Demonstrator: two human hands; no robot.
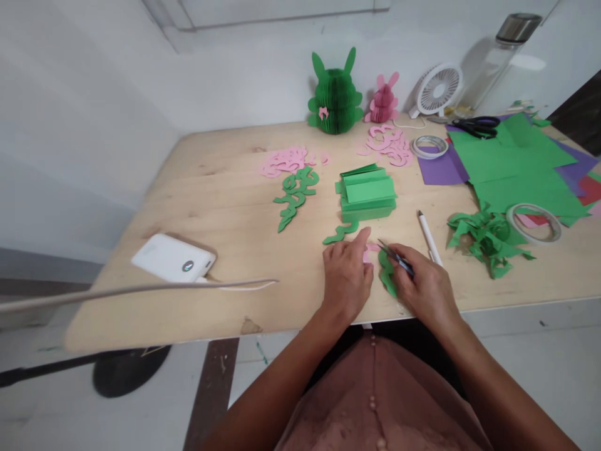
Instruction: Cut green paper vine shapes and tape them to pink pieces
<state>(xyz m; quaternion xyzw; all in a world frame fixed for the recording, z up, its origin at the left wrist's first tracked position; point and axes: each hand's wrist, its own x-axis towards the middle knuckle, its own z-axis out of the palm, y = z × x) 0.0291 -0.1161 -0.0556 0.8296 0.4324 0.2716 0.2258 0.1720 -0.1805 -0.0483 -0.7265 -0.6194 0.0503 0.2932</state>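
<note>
My left hand [346,272] rests near the table's front edge, with a small pink paper piece [370,250] held at its thumb and forefinger. My right hand [425,279] is closed around a slim dark pointed tool [402,262], whose exact kind I cannot make out. Its tip points at the pink piece. A wavy green paper cutout [387,275] lies partly under the right hand. Just beyond the left fingers is another curled green cutout [342,233]. A folded green paper block [369,193] stands behind both hands.
Pink scraps [286,161] and green cutouts [297,194] lie left. A green paper rabbit [335,100] and pink rabbit [383,103] stand behind. Rightward are a white pen [429,237], crumpled green paper [488,238], tape rolls [535,223], black scissors [476,127] and a power bank [173,258] far left.
</note>
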